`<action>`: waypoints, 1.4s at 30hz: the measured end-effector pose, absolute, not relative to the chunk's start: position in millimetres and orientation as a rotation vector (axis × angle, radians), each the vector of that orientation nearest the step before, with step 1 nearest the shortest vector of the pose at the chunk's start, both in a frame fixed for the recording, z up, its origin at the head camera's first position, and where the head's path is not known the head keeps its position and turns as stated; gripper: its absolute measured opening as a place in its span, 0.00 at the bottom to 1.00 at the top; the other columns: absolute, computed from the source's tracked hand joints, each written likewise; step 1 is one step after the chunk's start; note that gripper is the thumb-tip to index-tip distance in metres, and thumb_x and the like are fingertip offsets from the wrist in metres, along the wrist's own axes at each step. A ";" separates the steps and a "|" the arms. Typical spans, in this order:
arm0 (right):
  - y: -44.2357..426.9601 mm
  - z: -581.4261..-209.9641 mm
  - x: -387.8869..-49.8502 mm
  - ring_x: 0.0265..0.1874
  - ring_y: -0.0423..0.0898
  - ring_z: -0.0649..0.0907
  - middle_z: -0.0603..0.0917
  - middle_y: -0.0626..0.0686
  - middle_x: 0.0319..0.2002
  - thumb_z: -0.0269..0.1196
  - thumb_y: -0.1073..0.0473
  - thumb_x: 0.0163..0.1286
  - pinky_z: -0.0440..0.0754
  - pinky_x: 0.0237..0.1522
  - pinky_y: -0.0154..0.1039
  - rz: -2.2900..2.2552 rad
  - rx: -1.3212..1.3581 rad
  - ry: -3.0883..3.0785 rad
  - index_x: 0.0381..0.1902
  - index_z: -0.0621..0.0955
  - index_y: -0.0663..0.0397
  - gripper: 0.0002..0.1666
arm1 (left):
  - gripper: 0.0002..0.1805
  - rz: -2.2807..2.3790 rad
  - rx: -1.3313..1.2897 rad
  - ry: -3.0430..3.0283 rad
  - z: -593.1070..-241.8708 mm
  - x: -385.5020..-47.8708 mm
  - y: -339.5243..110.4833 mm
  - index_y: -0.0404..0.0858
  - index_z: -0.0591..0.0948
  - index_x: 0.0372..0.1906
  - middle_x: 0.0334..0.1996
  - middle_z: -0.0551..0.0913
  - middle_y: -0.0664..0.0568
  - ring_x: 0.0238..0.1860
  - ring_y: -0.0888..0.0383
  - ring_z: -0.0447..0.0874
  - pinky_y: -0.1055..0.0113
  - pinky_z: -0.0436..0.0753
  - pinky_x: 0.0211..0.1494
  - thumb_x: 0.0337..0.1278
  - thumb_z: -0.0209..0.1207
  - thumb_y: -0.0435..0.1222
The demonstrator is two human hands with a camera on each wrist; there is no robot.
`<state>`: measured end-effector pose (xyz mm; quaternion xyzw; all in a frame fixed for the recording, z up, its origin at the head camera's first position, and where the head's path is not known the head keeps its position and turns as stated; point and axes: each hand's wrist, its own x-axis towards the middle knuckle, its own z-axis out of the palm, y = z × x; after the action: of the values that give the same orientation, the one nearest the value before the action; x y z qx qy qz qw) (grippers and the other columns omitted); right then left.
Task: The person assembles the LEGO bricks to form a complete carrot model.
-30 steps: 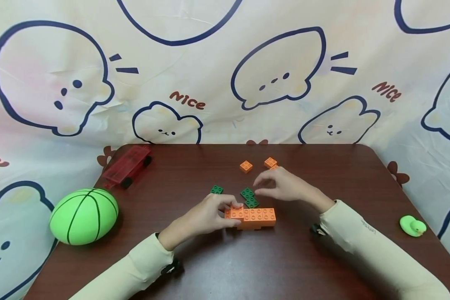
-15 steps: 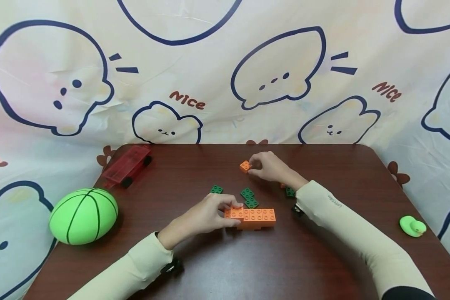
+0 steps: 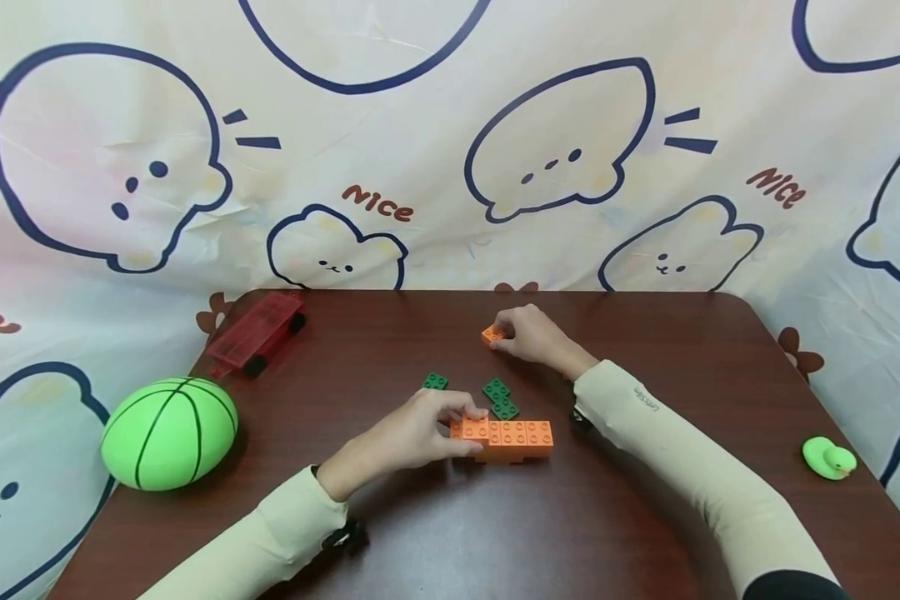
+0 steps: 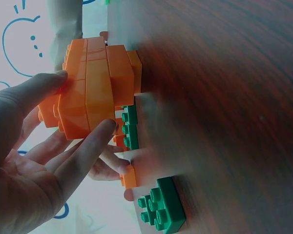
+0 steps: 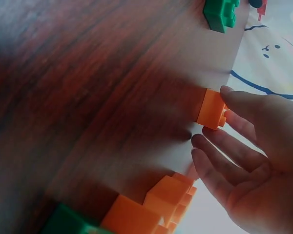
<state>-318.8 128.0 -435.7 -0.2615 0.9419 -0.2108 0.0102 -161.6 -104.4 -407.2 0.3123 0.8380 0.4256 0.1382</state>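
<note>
left hand (image 3: 420, 429): fingers grasping end of stepped orange plastic-brick assembly (image 3: 521, 442), near green studded plastic bricks (image 3: 497, 389) | right hand (image 3: 536, 333): fingertips pinching small square orange plastic brick (image 3: 489, 335), farther back | risk: shallow pinch could drop it; lopsided pressure could tip overhanging assembly

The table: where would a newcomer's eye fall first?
Probably on the big green ball, toward the left edge of the table. Next might come the orange stack near the middle, gripped by the left hand, with the right hand pinching an orange brick farther back. The red car by the far left corner stands out too.
</note>
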 end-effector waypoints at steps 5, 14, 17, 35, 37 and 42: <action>124.1 -430.9 -321.4 0.35 0.46 0.84 0.91 0.54 0.40 0.74 0.56 0.65 0.86 0.45 0.43 -0.622 -0.782 2.960 0.45 0.89 0.55 0.13 | 0.08 1.249 0.905 2.415 -404.7 -164.1 -104.7 0.46 0.83 0.39 0.57 0.88 0.50 0.52 0.54 0.88 0.68 0.87 0.44 0.60 0.72 0.36; 124.8 -437.4 -319.8 0.26 0.43 0.79 0.87 0.49 0.29 0.72 0.56 0.68 0.78 0.32 0.36 -0.640 -0.776 2.924 0.32 0.88 0.51 0.07 | 0.08 1.249 0.897 2.401 -404.0 -161.8 -104.9 0.46 0.84 0.41 0.57 0.88 0.49 0.52 0.52 0.88 0.68 0.87 0.45 0.60 0.72 0.36; 125.5 -437.5 -319.9 0.22 0.42 0.76 0.84 0.48 0.24 0.73 0.54 0.67 0.73 0.27 0.34 -0.656 -0.793 2.927 0.27 0.85 0.49 0.10 | 0.08 1.248 0.906 2.403 -403.4 -162.3 -105.1 0.46 0.83 0.41 0.57 0.88 0.49 0.53 0.52 0.88 0.69 0.87 0.45 0.60 0.72 0.35; 148.0 -412.3 -295.5 0.39 0.45 0.88 0.92 0.52 0.43 0.72 0.58 0.67 0.88 0.46 0.45 -0.789 -0.937 2.905 0.42 0.91 0.52 0.07 | 0.08 1.262 0.906 2.402 -405.1 -162.3 -104.5 0.46 0.84 0.39 0.56 0.88 0.50 0.51 0.54 0.89 0.70 0.87 0.44 0.59 0.72 0.35; 150.9 -404.9 -288.0 0.43 0.48 0.89 0.92 0.54 0.45 0.72 0.59 0.67 0.88 0.49 0.48 -0.824 -0.953 2.882 0.44 0.90 0.53 0.09 | 0.08 1.261 0.904 2.404 -405.0 -162.1 -104.7 0.46 0.84 0.39 0.56 0.88 0.50 0.51 0.54 0.89 0.70 0.87 0.43 0.59 0.72 0.36; 156.5 -390.3 -266.6 0.47 0.49 0.89 0.91 0.53 0.47 0.73 0.60 0.66 0.88 0.51 0.49 -0.880 -1.049 2.847 0.46 0.90 0.51 0.11 | 0.08 1.253 0.906 2.407 -405.7 -161.9 -105.2 0.46 0.84 0.39 0.56 0.88 0.50 0.50 0.55 0.89 0.71 0.87 0.43 0.59 0.72 0.36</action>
<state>-266.6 156.5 -390.3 -0.3320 0.9012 -0.2787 -0.0089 -161.9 -105.2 -405.7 0.3137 0.8330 0.4336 0.1401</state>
